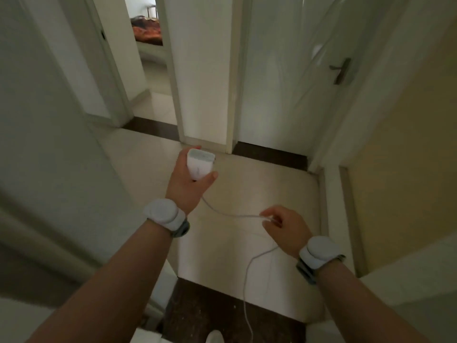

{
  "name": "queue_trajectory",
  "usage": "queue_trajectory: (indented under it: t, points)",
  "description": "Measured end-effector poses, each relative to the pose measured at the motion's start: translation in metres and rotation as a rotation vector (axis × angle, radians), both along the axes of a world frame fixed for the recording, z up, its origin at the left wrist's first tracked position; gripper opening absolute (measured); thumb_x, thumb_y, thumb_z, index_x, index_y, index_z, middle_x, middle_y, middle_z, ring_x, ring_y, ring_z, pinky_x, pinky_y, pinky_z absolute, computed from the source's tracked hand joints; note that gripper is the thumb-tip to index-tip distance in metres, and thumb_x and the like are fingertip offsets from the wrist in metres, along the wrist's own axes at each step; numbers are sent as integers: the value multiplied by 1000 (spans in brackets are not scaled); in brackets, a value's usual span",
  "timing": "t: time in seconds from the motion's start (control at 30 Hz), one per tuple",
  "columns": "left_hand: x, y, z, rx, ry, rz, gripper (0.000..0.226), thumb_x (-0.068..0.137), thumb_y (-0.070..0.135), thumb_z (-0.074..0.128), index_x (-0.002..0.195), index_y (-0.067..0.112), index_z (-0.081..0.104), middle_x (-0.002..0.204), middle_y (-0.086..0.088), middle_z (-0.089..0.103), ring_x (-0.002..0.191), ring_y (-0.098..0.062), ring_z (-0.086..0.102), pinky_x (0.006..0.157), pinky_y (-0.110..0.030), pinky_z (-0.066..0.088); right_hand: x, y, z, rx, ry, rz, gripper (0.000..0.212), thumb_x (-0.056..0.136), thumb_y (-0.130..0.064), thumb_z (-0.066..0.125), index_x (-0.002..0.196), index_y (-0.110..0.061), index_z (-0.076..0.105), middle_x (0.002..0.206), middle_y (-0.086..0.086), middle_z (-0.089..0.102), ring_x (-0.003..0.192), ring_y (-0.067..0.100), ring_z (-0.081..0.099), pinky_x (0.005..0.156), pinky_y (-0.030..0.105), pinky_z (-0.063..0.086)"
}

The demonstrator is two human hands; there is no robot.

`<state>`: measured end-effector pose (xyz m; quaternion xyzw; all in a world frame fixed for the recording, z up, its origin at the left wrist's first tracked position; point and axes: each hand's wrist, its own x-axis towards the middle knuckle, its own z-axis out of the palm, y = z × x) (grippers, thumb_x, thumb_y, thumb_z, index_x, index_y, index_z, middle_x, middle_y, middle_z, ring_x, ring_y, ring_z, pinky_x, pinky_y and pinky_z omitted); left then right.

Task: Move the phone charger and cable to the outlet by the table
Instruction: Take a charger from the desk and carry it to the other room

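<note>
White charger (199,163) sits clasped in the left hand (188,184) held out over the tiled floor (259,184), its thin cable (232,215) running to the right hand (284,229), whose fingertips pinch it before it droops toward the floor.

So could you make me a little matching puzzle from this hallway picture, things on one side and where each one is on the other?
Things:
1. charger
2. cable
3. door handle
4. patterned blanket

Places:
A. on the door at the right
B. gripped in the left hand
C. in the far room, through the open doorway
D. pinched by the right hand, its end hanging toward the floor

Pairs: 1-B, 2-D, 3-A, 4-C
</note>
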<state>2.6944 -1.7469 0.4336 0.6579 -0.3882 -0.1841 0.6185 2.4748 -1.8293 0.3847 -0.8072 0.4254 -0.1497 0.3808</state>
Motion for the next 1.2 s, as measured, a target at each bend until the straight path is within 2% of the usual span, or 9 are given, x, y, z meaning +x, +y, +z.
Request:
queue_trajectory:
  t: [0.07,0.17,0.27,0.43,0.6,0.77,0.9,1.03,1.2]
  points:
    - [2,-30,0,74,-102,-89,61,76,17,72,125,29,38,104,12,53,91,0,56,75,-10,50,24,-24,18,46,-182,-7,22,85,-10,57,104,-20,60,69,-1,50,62,12,48,62,20,42]
    - [4,-66,-9,88,-122,-186,63,74,13,73,120,28,32,107,6,52,95,-8,59,74,-14,53,56,-55,43,26,-316,101,35,85,-10,55,115,-28,54,84,-2,52,60,10,44,63,25,45]
    - [12,-97,-20,80,-100,-248,57,75,12,72,107,37,32,108,10,50,96,-11,60,75,-21,55,84,-91,51,48,-336,253,45,80,-17,52,122,-32,48,99,-2,54,59,10,44,61,25,47]
    - [50,-171,-29,125,-29,-219,48,86,9,56,117,37,33,109,15,49,95,-2,57,76,-18,53,133,-186,46,151,-285,419,57,77,-23,42,134,-30,40,98,-8,57,62,12,47,63,23,47]
    - [69,-233,-19,125,-2,-145,39,92,13,48,124,19,27,88,5,47,68,8,54,60,-13,47,171,-251,56,79,-239,521,52,85,-31,40,137,-33,37,89,-7,60,68,23,53,71,34,51]
    - [102,-265,-12,156,-19,-80,50,92,14,48,134,13,21,98,9,44,79,13,52,65,-9,45,224,-310,56,32,-268,660,47,90,-33,52,135,-33,39,86,-5,62,61,26,54,59,33,51]
    - [143,-273,-15,195,27,-19,54,86,38,44,134,30,20,110,11,45,88,6,54,69,-12,48,279,-333,53,-3,-273,765,50,84,-45,58,130,-33,43,79,-10,59,55,19,50,53,27,49]
    - [197,-279,-21,207,108,77,46,75,60,30,120,50,31,102,9,51,75,-6,51,62,-20,46,346,-348,52,-146,-250,843,45,83,-47,56,123,-28,47,73,-12,54,50,9,47,51,15,44]
    - [291,-301,-17,175,148,163,30,82,54,25,109,50,38,100,8,51,77,-9,52,63,-19,45,443,-363,60,-226,-236,869,38,89,-46,48,120,-24,47,73,-3,55,54,7,47,56,23,47]
